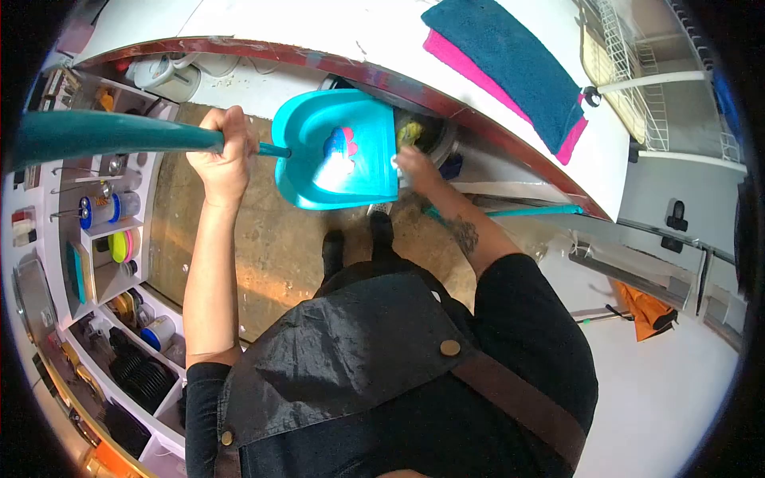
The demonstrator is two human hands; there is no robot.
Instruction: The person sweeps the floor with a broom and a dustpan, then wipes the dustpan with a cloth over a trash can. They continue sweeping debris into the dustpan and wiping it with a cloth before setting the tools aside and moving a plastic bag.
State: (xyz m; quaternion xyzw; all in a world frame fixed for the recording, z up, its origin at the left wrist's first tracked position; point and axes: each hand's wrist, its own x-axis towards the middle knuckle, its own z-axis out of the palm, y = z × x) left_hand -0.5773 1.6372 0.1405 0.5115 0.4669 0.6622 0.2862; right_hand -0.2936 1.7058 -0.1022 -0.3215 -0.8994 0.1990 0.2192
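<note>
My left hand (223, 155) is wrapped round the teal handle (119, 132) of a long-handled dustpan. The turquoise dustpan (307, 179) hangs tilted above the floor, its inside facing me, with a pink, blue and white label in it. My right hand (414, 167) is at the pan's straight front edge, fingers closed. Something small and white shows at its fingertips, too small to name. Just beyond that hand, below the counter, is a dark round opening, perhaps a bin, with something yellowish (409, 133) in it.
A white counter (343, 24) with a dark red edge carries folded teal (502, 64) and pink towels. Open shelves (88, 263) of goods line the left. A teal pole (534, 211) lies low at right. An orange-and-black item (644, 311) is farther right.
</note>
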